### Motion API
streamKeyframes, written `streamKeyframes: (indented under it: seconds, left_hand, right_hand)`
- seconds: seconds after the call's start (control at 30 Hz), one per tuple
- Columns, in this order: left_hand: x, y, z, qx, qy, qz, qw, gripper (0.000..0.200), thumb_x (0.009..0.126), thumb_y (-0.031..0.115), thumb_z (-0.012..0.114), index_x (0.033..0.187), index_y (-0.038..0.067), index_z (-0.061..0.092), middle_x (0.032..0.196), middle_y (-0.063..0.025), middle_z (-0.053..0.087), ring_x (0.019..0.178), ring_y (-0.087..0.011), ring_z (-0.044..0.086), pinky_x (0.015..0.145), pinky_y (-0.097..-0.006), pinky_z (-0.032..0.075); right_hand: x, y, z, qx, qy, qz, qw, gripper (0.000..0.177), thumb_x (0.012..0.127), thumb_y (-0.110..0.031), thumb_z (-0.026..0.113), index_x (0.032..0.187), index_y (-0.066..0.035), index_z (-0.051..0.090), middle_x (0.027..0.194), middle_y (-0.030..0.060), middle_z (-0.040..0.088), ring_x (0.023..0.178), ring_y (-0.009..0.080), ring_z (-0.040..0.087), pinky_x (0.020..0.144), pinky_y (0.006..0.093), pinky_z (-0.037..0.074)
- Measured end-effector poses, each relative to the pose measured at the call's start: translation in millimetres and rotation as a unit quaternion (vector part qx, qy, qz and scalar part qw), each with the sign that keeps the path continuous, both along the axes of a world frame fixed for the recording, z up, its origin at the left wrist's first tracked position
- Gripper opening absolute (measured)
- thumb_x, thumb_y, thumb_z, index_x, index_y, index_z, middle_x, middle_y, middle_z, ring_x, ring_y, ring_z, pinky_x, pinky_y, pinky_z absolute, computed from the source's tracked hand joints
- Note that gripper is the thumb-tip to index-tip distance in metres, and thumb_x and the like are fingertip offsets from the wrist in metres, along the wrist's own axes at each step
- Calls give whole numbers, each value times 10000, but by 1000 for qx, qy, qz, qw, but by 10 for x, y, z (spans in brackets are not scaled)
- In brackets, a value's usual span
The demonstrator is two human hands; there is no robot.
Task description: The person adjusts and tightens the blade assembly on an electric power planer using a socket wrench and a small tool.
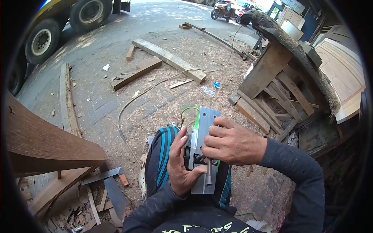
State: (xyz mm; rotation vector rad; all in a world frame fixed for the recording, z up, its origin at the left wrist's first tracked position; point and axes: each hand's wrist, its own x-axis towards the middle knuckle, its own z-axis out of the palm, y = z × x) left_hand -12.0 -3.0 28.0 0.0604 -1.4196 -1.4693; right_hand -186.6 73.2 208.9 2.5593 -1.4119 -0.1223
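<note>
An electric planer [206,124] lies upside down across my lap, its flat metal sole facing up and a bit of green casing showing. My left hand [182,167] grips its left side, fingers straight along the body and thumb reaching over near the cutter opening. Curled over the sole, my right hand [233,143] holds a socket wrench [209,174]; the shaft points toward me and its hollow end shows. The wrench's other end is hidden under my right fingers. A green cord [189,108] loops out from the planer's far end.
Timber beams [171,58] and a cable [155,79] lie on the shaving-strewn ground ahead. A workbench [287,66] holding wood strips stands right. Curved brown wood [50,136], a try square [105,175] and a saw blade [115,196] are left. A truck [42,40] and motorbike [221,11] are beyond.
</note>
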Motion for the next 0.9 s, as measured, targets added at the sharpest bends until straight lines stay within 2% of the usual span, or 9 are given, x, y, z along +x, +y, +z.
streamKeyframes:
  seconds: [0.03,0.07,0.13,0.17,0.3,0.37,0.47,0.67,0.9]
  left_hand:
    - [39,-18,57,-18,18,-10,1000,967,1055,455,862,1738,17,336,1826,-332,308,1739,-448,304,1424,-573,275]
    - [68,-38,40,-18,17,-9,1000,967,1055,455,862,1738,17,336,1826,-332,308,1739,-448,304,1424,-573,275]
    - [121,-72,22,4,-69,40,997,731,1109,210,786,1700,-31,428,1784,-329,422,1686,-426,417,1385,-528,345]
    - [81,-70,42,38,-69,36,996,612,1128,75,631,1687,-87,444,1762,-320,469,1679,-405,434,1386,-501,324]
    - [46,-91,-70,67,-127,20,989,617,1119,19,512,1706,-127,395,1748,-309,479,1663,-372,455,1398,-470,298]
    - [43,-50,-14,85,-134,3,987,617,1114,12,501,1706,-127,396,1745,-307,479,1665,-370,449,1399,-469,294]
    - [21,-38,-22,105,-133,-21,985,620,1107,1,479,1708,-125,393,1742,-302,478,1670,-366,439,1401,-465,290]
    - [42,-6,18,135,-112,-47,983,634,1105,-18,448,1725,-118,367,1755,-295,465,1677,-361,434,1403,-458,294]
    - [37,-13,-39,126,-128,-48,983,627,1100,-35,425,1719,-119,376,1763,-302,460,1689,-364,423,1411,-458,285]
  right_hand:
    - [1,8,36,-20,-15,-8,1000,120,980,-213,743,1044,-138,675,983,21,618,998,207,642,1020,406,477]
    - [0,21,85,-40,-30,-17,999,123,977,-204,747,1056,-138,682,992,20,621,996,208,642,1033,411,482]
    - [-24,108,169,-48,-54,-30,997,145,958,-188,773,1062,-132,688,984,15,629,982,206,643,1017,410,492]
    - [-46,183,156,-54,-74,-58,994,168,944,-190,796,1058,-131,688,972,14,628,971,205,643,1009,407,498]
    - [-144,530,74,-51,-106,-131,984,241,911,-195,870,1079,-122,714,944,9,624,948,205,643,931,403,490]
    - [-214,701,14,-49,-106,-174,978,272,901,-173,889,1121,-116,739,952,18,637,943,212,637,878,401,462]
    - [-276,932,25,-46,-117,-215,968,322,865,-153,905,1142,-114,745,980,29,664,961,234,650,901,415,470]
    - [-344,1110,10,-77,-148,-228,959,393,809,-99,907,1168,-108,749,1030,46,709,1012,278,684,944,449,480]
    - [-318,1077,18,-75,-146,-201,966,390,813,-83,902,1174,-101,755,1024,49,708,981,275,687,926,447,490]
